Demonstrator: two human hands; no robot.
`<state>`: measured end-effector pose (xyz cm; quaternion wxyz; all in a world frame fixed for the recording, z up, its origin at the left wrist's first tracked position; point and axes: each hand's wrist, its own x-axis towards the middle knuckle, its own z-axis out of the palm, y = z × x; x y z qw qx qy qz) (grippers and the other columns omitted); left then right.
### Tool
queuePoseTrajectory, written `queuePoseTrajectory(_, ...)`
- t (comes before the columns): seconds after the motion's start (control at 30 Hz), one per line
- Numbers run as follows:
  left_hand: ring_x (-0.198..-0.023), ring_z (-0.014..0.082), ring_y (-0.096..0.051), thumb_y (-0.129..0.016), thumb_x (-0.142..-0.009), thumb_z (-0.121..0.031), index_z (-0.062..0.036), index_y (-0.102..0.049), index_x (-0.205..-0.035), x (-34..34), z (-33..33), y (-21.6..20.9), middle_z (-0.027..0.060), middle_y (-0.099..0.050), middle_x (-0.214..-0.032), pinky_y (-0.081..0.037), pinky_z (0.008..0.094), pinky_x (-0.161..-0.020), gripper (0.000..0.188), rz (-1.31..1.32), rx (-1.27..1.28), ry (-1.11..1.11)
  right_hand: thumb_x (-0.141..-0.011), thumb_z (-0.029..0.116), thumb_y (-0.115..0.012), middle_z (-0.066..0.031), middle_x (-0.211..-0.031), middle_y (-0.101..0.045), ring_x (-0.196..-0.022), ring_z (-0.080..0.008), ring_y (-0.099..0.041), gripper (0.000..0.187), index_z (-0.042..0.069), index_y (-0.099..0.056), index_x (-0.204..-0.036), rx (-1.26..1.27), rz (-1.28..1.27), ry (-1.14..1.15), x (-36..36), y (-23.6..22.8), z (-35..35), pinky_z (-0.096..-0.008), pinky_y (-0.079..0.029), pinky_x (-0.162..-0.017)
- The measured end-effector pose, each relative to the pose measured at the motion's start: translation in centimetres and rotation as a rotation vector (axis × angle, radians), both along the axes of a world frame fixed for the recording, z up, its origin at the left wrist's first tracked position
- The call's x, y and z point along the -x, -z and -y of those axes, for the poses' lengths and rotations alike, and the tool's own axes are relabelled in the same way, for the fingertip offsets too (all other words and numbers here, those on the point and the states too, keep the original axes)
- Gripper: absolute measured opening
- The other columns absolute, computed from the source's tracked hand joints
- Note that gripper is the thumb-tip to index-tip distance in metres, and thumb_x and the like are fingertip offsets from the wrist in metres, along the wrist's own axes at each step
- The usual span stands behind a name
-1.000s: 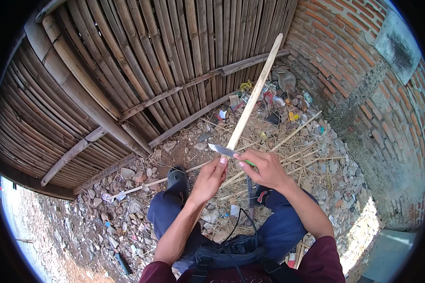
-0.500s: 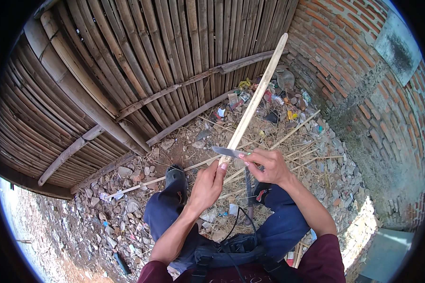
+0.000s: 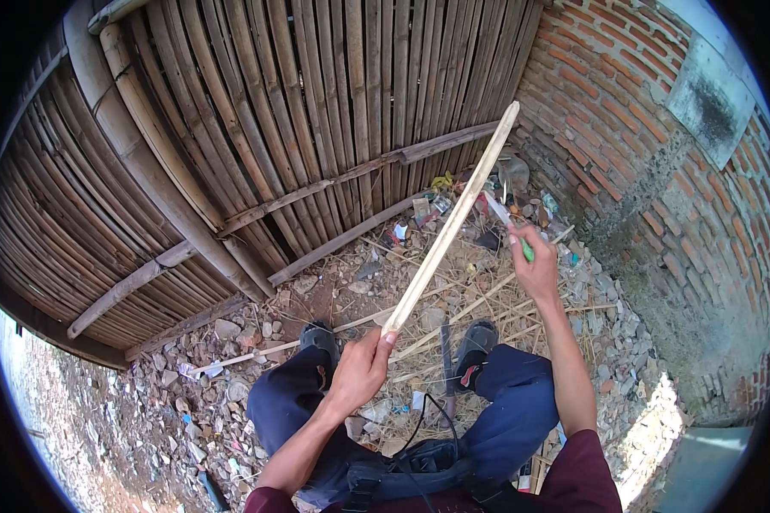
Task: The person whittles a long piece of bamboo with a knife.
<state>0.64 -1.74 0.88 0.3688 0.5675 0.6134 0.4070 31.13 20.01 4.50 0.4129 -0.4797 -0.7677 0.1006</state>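
Status: mid-job by the look of it, blade out of the cut right now

My left hand point(image 3: 359, 372), lower centre of frame, is clenched round the near end of the long pale strip point(image 3: 453, 224), thumb on top; strip runs up and right from there, far end in the upper right of centre against the bamboo fence point(image 3: 342, 94)

My right hand point(image 3: 535, 265), right of centre, is closed on the green handle of the knife point(image 3: 498, 210), blade pointing up and left, tip just beside the strip's right edge; looks apart from it, no contact I can make out

Done so far, as I read it: strip is one straight piece, visible face bare and pale along its whole length, with faint darker streaks. Underside hidden, so can't say what state that's in

Left: can't put a figure on it; the streaks could mean the face isn't even, but that's a guess

Around me: thin sticks point(image 3: 488, 299) and straw-like bits on the rubble at centre, dark rod point(image 3: 447, 359) between my shoes, brick wall point(image 3: 607, 85) upper right
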Motion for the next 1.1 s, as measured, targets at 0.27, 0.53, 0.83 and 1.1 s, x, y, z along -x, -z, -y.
queuePoseTrajectory(0.27, -0.054, 0.0287, -0.057, -0.048, -0.117, -0.033, 0.0017, -0.058, -0.101, 0.2, 1.1, -2.0, 0.0140, -0.058, -0.067, -0.045, 0.0466, -0.058, 0.040, 0.054, 0.049, 0.088, -0.111, 0.015, -0.060, -0.0136, -0.118, -0.079, -0.105, -0.0227, -0.075, 0.021, 0.002, -0.065, -0.126, 0.001, -0.349, 0.154, -5.1, 1.5, -0.8, -0.0357, -0.054, -0.094)
queuePoseTrajectory(0.53, -0.052, 0.0108, -0.046, -0.047, -0.117, -0.033, -0.0054, -0.054, -0.102, -0.2, -5.4, -4.1, -0.0011, -0.050, -0.073, -0.042, 0.0317, -0.046, 0.032, 0.406, 0.397, 0.266, -0.100, 0.009, -0.066, -0.0143, -0.096, -0.074, -0.071, -0.0323, -0.071, 0.022, 0.007, -0.072, -0.122, -0.147, -0.051, -0.319, 3.1, -0.6, 7.3, -0.0416, -0.055, -0.064)
queuePoseTrajectory(0.83, -0.052, 0.0056, -0.036, -0.047, -0.118, -0.034, -0.0068, -0.055, -0.110, -1.8, -7.7, -1.3, -0.0054, -0.040, -0.072, -0.029, 0.0269, -0.045, 0.030, 0.519, 0.371, 0.322, -0.097, 0.006, -0.069, -0.0111, -0.086, -0.067, -0.072, -0.0334, -0.070, 0.024, 0.009, -0.074, -0.121, -0.067, 0.124, -0.443, 3.6, 1.9, 8.4, -0.0446, -0.055, -0.061)
queuePoseTrajectory(1.1, -0.057, 0.0037, -0.033, -0.044, -0.120, -0.043, -0.0104, -0.054, -0.111, -1.3, -6.7, -0.7, -0.0091, -0.036, -0.072, -0.029, 0.0244, -0.050, 0.036, 0.527, 0.347, 0.408, -0.094, 0.002, -0.072, -0.0103, -0.083, -0.066, -0.064, -0.0282, -0.067, 0.025, 0.005, -0.078, -0.118, -0.140, 0.207, -0.523, 4.1, 2.4, 9.2, -0.0404, -0.053, -0.056)
